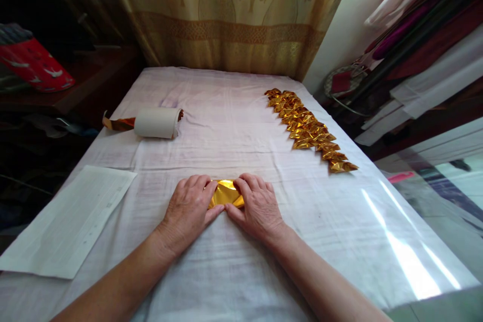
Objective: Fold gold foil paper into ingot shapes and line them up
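A piece of shiny gold foil paper (226,193), partly folded, lies on the cloth-covered table between my two hands. My left hand (189,202) grips its left end, the thumb along the near edge and the fingers over the far side. On the opposite end my right hand (259,205) holds it the same way, and the two thumb tips nearly meet at the near edge. Both ends of the foil are hidden under my fingers. Rows of folded gold foil pieces (305,123) overlap one another toward the back right of the table.
A white roll (155,123) with gold foil sticking out stands at the back left. A printed paper sheet (71,221) lies at the left edge. Behind the table hangs a gold curtain (234,25); clothes (433,60) hang at right. A red container (37,63) sits on a side shelf.
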Demonstrator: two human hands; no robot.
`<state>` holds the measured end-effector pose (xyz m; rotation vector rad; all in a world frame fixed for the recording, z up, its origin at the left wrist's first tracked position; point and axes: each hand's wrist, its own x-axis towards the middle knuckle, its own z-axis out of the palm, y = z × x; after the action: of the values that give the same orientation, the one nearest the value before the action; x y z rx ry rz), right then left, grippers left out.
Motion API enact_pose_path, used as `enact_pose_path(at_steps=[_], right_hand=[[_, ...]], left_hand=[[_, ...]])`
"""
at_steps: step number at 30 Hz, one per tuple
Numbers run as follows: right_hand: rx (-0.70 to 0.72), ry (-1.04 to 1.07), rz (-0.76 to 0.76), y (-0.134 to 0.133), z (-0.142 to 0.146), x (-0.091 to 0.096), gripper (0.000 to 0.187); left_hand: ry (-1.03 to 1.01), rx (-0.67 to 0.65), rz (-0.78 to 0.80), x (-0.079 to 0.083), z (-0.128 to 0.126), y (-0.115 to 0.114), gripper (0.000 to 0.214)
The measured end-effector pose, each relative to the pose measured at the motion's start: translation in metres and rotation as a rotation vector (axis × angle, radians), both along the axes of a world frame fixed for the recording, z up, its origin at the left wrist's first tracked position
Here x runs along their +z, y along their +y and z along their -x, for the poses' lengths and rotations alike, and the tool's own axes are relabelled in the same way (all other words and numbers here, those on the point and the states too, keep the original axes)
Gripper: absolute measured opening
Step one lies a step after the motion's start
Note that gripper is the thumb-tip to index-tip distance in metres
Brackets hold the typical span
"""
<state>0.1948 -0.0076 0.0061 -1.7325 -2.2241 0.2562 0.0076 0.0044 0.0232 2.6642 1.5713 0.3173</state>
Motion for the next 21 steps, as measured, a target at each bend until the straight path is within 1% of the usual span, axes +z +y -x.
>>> enact_pose_path(at_steps=[2, 6, 9, 12, 14, 19, 21], right_hand=[[0.029, 0.02, 0.023, 0.0, -0.006, 0.0, 0.046], [0.14, 0.044, 0.09, 0.001, -0.025, -0.001, 0.042], [0.195, 0.038, 0.127, 0.001, -0.035, 0.0, 0.042], [0.198, 0.038, 0.13, 0.001, -0.037, -0.001, 0.043], [0.192, 0.043, 0.116, 0.0, -0.035, -0.001, 0.042], [0.181, 0.051, 0.094, -0.001, -0.034, -0.004, 0.04], [0.181, 0.05, 0.089, -0.001, -0.035, -0.005, 0.04]], left_hand=[[0.005, 0.001, 0.001, -0.001, 0.0, 0.0, 0.034], [0.001, 0.004, 0.024, -0.002, 0.001, 0.0, 0.036], [-0.008, 0.009, 0.049, -0.001, 0.002, 0.0, 0.036], [-0.006, 0.02, 0.063, 0.002, -0.001, 0.0, 0.034], [0.022, 0.045, 0.074, 0.004, -0.007, -0.001, 0.036], [0.13, 0.196, 0.078, 0.003, -0.03, -0.003, 0.05], [0.119, 0.222, 0.072, 0.002, -0.033, -0.005, 0.049]])
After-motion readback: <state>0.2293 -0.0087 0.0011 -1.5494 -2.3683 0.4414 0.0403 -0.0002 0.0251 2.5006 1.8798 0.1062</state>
